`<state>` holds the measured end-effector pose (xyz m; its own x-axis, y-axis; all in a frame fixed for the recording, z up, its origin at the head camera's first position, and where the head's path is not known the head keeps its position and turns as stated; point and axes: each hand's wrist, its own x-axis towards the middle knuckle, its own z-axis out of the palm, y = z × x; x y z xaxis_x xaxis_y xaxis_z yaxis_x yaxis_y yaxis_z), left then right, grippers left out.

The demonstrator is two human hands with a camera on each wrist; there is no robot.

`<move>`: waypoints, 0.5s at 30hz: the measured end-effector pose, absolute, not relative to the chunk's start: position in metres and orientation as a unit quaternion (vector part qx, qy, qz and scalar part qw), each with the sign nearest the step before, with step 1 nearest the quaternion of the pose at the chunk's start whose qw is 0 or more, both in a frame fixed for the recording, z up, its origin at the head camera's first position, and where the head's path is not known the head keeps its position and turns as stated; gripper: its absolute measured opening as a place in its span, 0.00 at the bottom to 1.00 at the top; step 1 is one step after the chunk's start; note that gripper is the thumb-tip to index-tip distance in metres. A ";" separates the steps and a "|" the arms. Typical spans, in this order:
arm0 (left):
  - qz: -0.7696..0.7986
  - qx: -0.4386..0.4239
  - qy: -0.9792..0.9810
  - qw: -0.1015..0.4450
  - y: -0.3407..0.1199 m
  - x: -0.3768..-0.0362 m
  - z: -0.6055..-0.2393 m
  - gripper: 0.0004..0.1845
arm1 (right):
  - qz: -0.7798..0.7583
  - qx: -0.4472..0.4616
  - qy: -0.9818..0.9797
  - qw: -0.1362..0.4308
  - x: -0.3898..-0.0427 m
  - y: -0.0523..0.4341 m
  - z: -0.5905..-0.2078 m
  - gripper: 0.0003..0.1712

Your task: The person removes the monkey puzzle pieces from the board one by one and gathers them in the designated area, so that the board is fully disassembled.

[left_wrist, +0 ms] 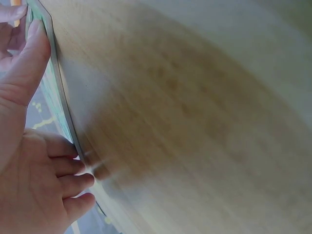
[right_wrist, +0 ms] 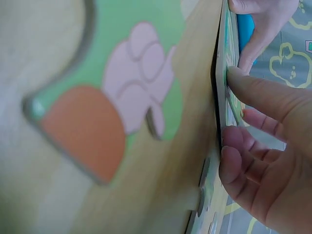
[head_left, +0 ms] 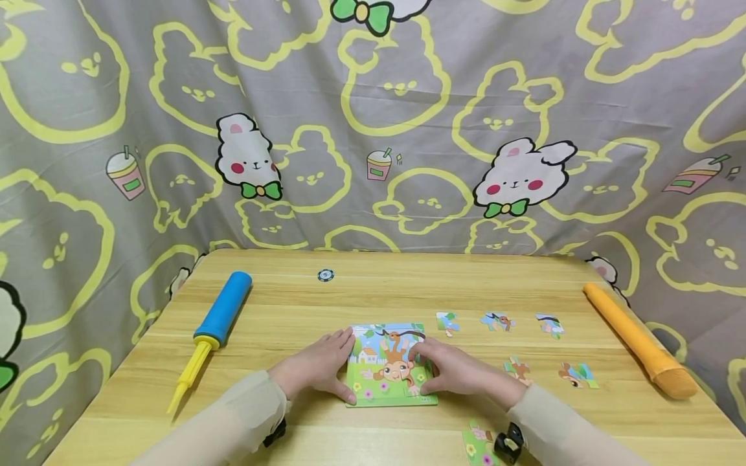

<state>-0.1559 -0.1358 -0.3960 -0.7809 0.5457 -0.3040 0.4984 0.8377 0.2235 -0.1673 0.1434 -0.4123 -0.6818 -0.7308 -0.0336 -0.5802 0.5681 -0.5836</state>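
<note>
A square puzzle board point(head_left: 367, 401) with a cartoon monkey picture lies flat on the table in the head view. My left hand point(head_left: 317, 366) rests along its left side, the fingers fairly straight at the edge. In the left wrist view its thumb point(left_wrist: 34, 58) lies on a corner of the board. At the board's right side, my right hand point(head_left: 451, 367) has curled fingers and pinches a puzzle piece point(head_left: 413, 388) near the lower right corner. The right wrist view shows the right thumb point(right_wrist: 258, 92) over the board's edge; the palm side hides part of the piece.
Several loose puzzle pieces point(head_left: 550, 325) are spread to the right of the board, one point(head_left: 479, 445) near the right wrist. A blue and yellow hand pump point(head_left: 224, 310) lies at left, an orange cylinder point(head_left: 635, 336) at right. A round chip point(head_left: 326, 275) sits farther back.
</note>
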 end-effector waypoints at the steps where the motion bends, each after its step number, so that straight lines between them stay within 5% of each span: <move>1: 0.065 0.277 0.941 0.181 -0.136 -0.156 -0.396 0.59 | -0.279 -0.377 0.872 0.138 -0.167 0.144 -0.412 0.23; 15: 0.057 0.276 0.943 0.179 -0.135 -0.157 -0.397 0.60 | -0.368 -0.383 0.834 0.148 -0.172 0.151 -0.413 0.15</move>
<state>-0.1566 -0.1355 -0.3971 -0.7842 0.5402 -0.3055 0.4995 0.8415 0.2057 -0.1724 0.1515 -0.4133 -0.6622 -0.7485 0.0352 -0.5301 0.4347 -0.7280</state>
